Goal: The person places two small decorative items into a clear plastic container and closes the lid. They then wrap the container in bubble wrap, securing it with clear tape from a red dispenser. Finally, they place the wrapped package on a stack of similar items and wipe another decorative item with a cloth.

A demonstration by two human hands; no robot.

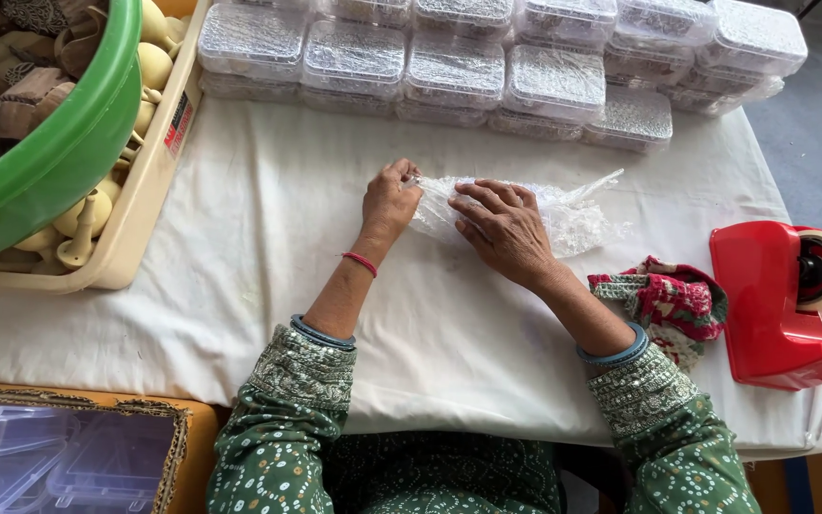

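Two hands work a crinkled clear plastic bag lying mid-worktop: the left hand pinches its left end closed-fingered, while the right hand lies flat and open on top. Pressing evenly outward would likely flatten it without tearing. White cloth covers the worktop, with stacked clear lidded boxes far, a red tape dispenser right, and a green tub left.

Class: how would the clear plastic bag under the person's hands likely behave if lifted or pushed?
The clear plastic bag looks thin and crinkled, so probably floppy and light. The right hand flattens it on the white cloth, where it might slide.
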